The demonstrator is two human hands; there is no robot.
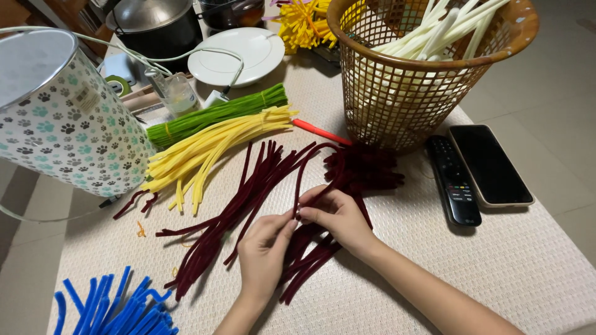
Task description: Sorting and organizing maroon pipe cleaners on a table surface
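where fingers overlap, left hand (264, 248) and right hand (335, 217) pinch a maroon pipe cleaner (310, 164), contact hidden.

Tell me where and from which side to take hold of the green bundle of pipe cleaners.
Grip the green bundle near its middle, coming down from above with fingers across its width. It lies flat on the table mat as a long, narrow sheaf, tied near both ends, so a middle hold should keep it balanced. The yellow bundle lies close along its near side, so a side approach looks cramped.
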